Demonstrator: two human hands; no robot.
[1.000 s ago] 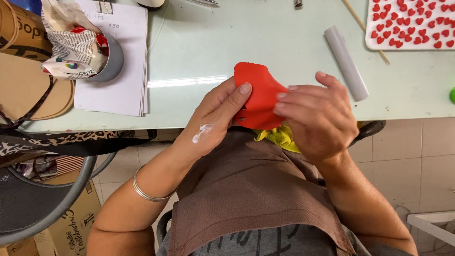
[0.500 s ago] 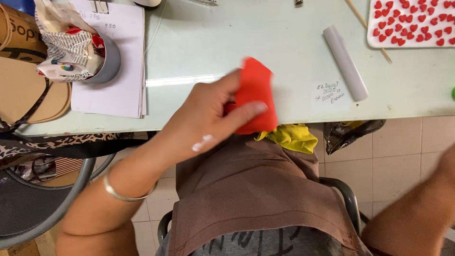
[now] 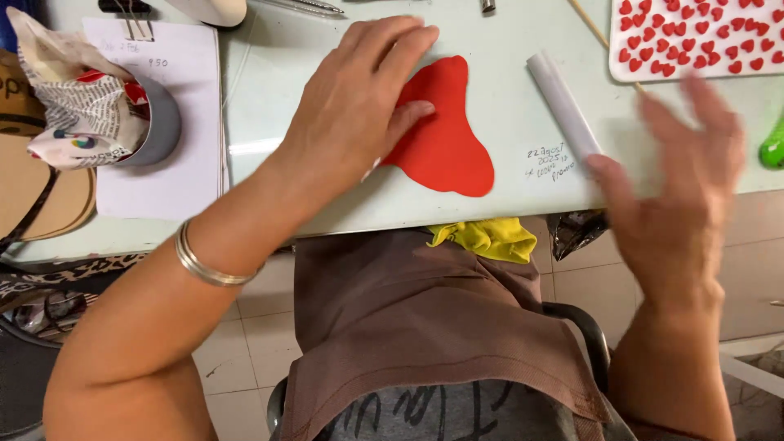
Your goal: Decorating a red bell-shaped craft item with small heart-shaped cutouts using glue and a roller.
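Note:
A flat red sheet of soft clay (image 3: 445, 143) lies on the pale green table (image 3: 506, 49), near its front edge. My left hand (image 3: 355, 98) rests flat on the sheet's left part, fingers spread and pressing down. My right hand (image 3: 678, 192) hovers open and blurred at the right, fingers apart, holding nothing, just below a grey-white roller (image 3: 562, 102) that lies on the table beside the sheet.
A white tray of small red hearts (image 3: 694, 41) sits at the back right, with a thin wooden stick (image 3: 590, 23) beside it. Left: a clipboard with paper (image 3: 167, 122), a grey tin stuffed with newspaper (image 3: 94, 106). A green object (image 3: 772, 147) lies far right. Yellow cloth (image 3: 486, 238) hangs below the edge.
The red sheet was held up in both hands, then in my left hand alone; now it lies flat on the table under my left hand. My right hand let go and moved right.

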